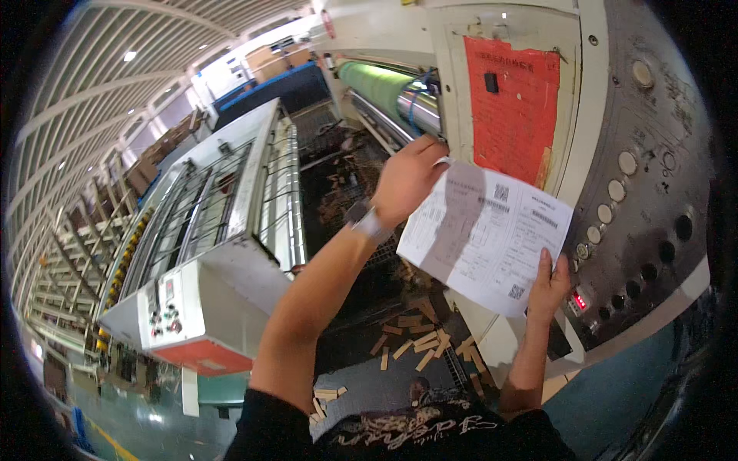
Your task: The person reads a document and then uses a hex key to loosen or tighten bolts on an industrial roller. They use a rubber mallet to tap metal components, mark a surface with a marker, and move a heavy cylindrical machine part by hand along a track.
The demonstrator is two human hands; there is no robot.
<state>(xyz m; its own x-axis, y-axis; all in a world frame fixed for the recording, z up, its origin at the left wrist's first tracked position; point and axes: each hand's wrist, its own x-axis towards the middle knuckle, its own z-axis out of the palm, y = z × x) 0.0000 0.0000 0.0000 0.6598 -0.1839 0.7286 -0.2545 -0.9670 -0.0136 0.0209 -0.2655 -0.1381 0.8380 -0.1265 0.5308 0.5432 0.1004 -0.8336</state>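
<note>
A white printed paper sheet (488, 240) is held up in front of a large machine. My left hand (406, 178) grips its upper left corner, a grey band on that wrist. My right hand (549, 286) pinches the sheet's lower right edge, thumb on the front. Behind the sheet stands the machine's cream side panel (600, 92) with a red notice (513, 107) stuck on it. Just right of my right hand is a grey control panel (642, 223) with round buttons and a small red display.
A green roller (378, 83) lies at the top centre. A white machine unit (207, 253) with rails and a small button box stands at left. Several cardboard scraps (419, 342) litter the dark floor grating between the machines. Stacked cardboard (269, 61) sits far back.
</note>
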